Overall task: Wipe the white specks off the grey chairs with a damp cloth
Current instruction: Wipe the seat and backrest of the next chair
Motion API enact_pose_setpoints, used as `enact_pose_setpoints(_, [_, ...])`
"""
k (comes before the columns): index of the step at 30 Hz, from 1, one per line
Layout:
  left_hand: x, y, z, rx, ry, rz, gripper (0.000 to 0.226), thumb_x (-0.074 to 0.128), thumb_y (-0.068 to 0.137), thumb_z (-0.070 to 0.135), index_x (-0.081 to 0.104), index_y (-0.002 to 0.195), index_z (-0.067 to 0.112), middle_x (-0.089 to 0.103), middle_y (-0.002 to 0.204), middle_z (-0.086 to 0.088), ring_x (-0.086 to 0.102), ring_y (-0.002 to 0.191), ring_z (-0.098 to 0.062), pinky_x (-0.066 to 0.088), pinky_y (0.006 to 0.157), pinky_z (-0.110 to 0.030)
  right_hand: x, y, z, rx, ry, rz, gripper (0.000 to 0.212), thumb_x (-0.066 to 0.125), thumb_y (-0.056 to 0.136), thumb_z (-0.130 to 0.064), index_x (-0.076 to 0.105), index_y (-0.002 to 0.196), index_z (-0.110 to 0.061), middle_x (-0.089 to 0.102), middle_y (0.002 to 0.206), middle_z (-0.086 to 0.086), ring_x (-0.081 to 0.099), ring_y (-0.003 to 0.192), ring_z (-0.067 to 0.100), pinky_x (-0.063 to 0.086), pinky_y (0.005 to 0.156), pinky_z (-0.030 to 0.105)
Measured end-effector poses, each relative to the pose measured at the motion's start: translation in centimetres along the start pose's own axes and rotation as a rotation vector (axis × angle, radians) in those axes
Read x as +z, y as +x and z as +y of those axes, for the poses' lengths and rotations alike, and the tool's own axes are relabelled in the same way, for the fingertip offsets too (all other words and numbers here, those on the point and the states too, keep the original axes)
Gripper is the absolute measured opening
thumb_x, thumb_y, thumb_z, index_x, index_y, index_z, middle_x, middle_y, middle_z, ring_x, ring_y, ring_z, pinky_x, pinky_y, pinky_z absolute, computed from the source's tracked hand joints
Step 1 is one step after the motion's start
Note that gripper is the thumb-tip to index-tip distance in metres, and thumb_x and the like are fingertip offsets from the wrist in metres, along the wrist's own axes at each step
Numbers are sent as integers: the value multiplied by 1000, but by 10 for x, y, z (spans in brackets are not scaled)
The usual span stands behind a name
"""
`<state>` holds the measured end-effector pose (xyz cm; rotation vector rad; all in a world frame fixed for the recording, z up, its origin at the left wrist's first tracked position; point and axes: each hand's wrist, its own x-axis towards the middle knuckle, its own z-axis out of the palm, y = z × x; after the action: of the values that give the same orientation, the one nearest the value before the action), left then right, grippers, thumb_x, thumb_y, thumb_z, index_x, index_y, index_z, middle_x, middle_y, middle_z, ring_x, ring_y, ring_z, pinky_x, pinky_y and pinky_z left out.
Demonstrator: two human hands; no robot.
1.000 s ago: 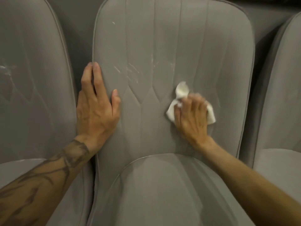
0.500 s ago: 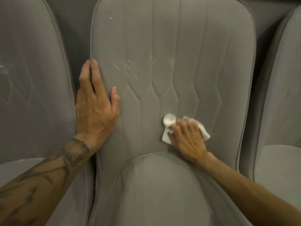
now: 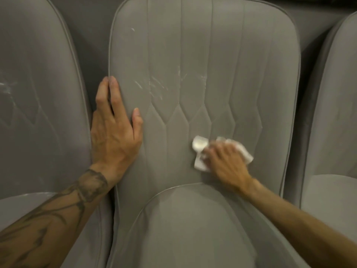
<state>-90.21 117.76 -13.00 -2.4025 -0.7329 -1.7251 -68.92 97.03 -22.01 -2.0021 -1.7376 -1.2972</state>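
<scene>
From the head view, looking down. Rests the left hand [image 3: 116, 132] flat, fingers straight and wide, on the left edge of the soft grey padded chair in the middle [image 3: 222, 55]. Grips a crumpled white cloth [image 3: 200, 145] in the right hand [image 3: 226, 163], fingers curled over it, a bit blurry. Presses the cloth low on the chair back, just above the rounded grey seat cushion [image 3: 193, 229]. Shows thin white specks [image 3: 154, 86] higher up, well apart from the cloth. Shows another grey chair on the left [image 3: 38, 132] with white marks [image 3: 7, 86], and one more grey chair on the right [image 3: 338, 93].
</scene>
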Motion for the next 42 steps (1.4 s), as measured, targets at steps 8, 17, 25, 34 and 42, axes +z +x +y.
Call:
enact_pose_setpoints(8, [-1, 1, 0, -2, -2, -10, 68, 46, 105, 28, 22, 160, -4, 29, 162, -26, 34, 149, -36, 36, 117, -39, -30, 138, 25, 625, -30, 459, 17, 46, 101, -30, 45, 108, -15, 55, 105, 14, 48, 95, 32, 37, 86, 44])
enact_pose_setpoints(17, [-3, 2, 2, -4, 15, -23, 66, 45, 106, 26, 24, 159, -6, 31, 161, -29, 36, 148, -38, 31, 122, -35, -54, 205, 54, 463, -85, 510, 25, 49, 100, -32, 56, 106, -9, 59, 101, 18, 50, 91, 33, 34, 79, 42])
enact_pose_setpoints(25, [-6, 2, 4, -9, 59, -41, 66, 46, 106, 27, 26, 159, -6, 32, 161, -29, 44, 139, -41, 43, 109, -46, -44, 169, -17, 82, 96, 227, 21, 53, 99, -26, 58, 109, -8, 60, 107, 17, 50, 98, 34, 39, 83, 46])
enact_pose_setpoints(34, [-2, 1, 1, 0, 53, -34, 67, 47, 105, 28, 25, 160, -5, 31, 162, -28, 46, 138, -40, 45, 107, -46, -45, 230, -25, 493, 77, 462, 30, 50, 98, -28, 61, 109, -2, 61, 106, 21, 57, 96, 40, 39, 86, 48])
enact_pose_setpoints(42, [-1, 0, 0, -2, 83, -31, 67, 44, 107, 31, 24, 160, -4, 31, 162, -26, 47, 135, -39, 45, 104, -46, -63, 256, -2, 334, 39, 444, 27, 49, 98, -32, 61, 103, -8, 60, 101, 16, 52, 89, 33, 38, 76, 43])
